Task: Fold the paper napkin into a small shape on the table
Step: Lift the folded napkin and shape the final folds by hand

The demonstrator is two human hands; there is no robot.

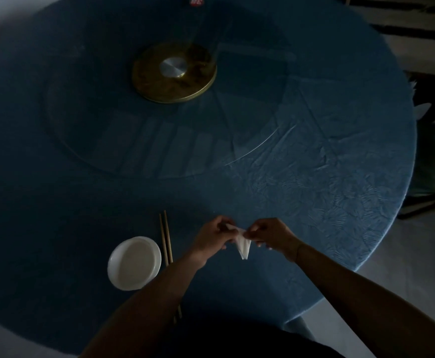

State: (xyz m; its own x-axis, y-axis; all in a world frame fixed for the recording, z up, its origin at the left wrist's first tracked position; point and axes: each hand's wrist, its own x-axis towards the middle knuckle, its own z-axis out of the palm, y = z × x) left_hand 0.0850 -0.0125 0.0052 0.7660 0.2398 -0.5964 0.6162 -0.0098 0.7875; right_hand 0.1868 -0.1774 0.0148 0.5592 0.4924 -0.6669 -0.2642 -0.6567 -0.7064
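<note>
A white paper napkin is folded into a narrow pointed shape and held just above the blue tablecloth. My left hand pinches its upper left end. My right hand pinches the upper right corner. The napkin's point hangs down toward me between the two hands. The room is dim, so the folds are hard to make out.
A white round plate lies left of my left forearm, with a pair of wooden chopsticks beside it. A brass turntable hub under a glass lazy Susan sits at the table's centre. Chairs stand at the right.
</note>
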